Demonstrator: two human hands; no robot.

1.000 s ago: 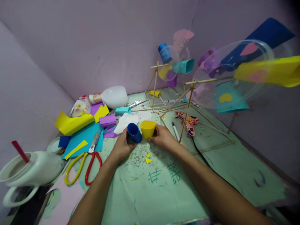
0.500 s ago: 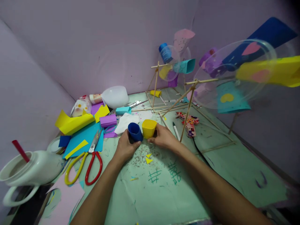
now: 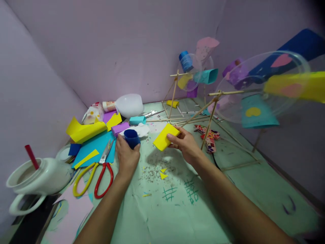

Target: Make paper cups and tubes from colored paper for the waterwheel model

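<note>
Fingers of the left hand wrap around a blue paper tube, mouth up, just above the green mat near the scissors. Right hand pinches a yellow tube by one end, tilted and lifted clear, probably so its side can be seen.

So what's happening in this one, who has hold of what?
A person sits at a green-covered table strewn with craft scraps. The left hand grips a dark blue paper cup; the right hand holds a yellow paper cup, tilted on its side above the table. The two cups are apart. Scissors with yellow and red handles lie to the left beside coloured paper sheets, and stick-framed windmill models stand behind.
</note>
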